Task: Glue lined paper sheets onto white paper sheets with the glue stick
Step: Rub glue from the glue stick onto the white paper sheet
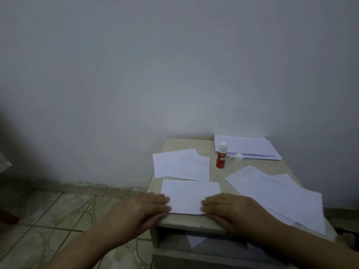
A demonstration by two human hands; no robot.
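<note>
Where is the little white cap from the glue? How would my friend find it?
Look at the small table by the wall, toward its far side. The cap stands just right of the red glue stick, in front of the paper stack. It's the only tiny white round thing there.

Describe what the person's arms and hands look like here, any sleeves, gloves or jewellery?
Both forearms are bare as far as the frame shows, with no sleeve in sight. The left hand and right hand wear no gloves, and no ring, watch or bracelet shows. The dim, soft picture could hide small details.
</note>
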